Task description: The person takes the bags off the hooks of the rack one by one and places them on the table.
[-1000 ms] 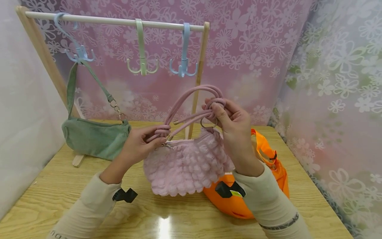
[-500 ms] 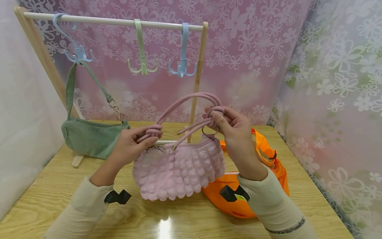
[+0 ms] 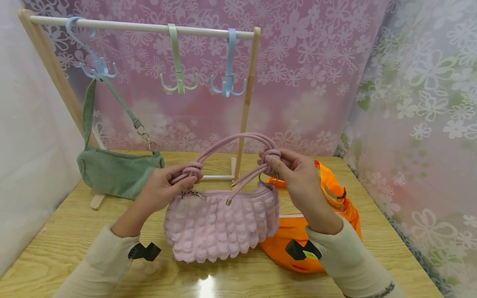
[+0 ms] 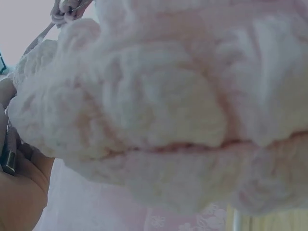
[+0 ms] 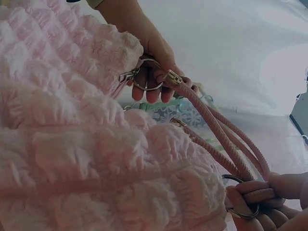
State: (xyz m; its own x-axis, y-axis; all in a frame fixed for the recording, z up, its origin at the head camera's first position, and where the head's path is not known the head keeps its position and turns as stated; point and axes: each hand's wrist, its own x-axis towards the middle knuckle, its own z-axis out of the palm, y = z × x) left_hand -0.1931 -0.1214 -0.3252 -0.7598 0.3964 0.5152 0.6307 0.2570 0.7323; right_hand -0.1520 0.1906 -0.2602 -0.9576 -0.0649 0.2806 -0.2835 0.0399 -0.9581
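A pink quilted handbag [image 3: 221, 225] with a puffy, bubbled surface hangs in front of me, close over the table. Its knotted cord strap [image 3: 238, 136] arches up between my hands. My left hand [image 3: 158, 186] pinches the knot at the strap's left end. At the other end, my right hand [image 3: 298, 178] grips the second knot, just above a metal ring [image 5: 243, 211]. Two loose cord ends with gold tips dangle over the zipper. In the left wrist view the bag's puffy fabric [image 4: 159, 96] fills most of the picture.
An orange bag [image 3: 298, 244] lies on the wooden table [image 3: 93, 248], partly behind the pink bag and my right arm. At the left, a green shoulder bag [image 3: 115, 171] hangs from a blue hook [image 3: 98, 68] on the rack's rail [image 3: 145, 27]. Green [image 3: 179, 78] and blue hooks hang farther right.
Both hands have kept hold of the knots while the pink handbag moved lower and slightly left. The right hand has come down, and the strap's arch sits lower.
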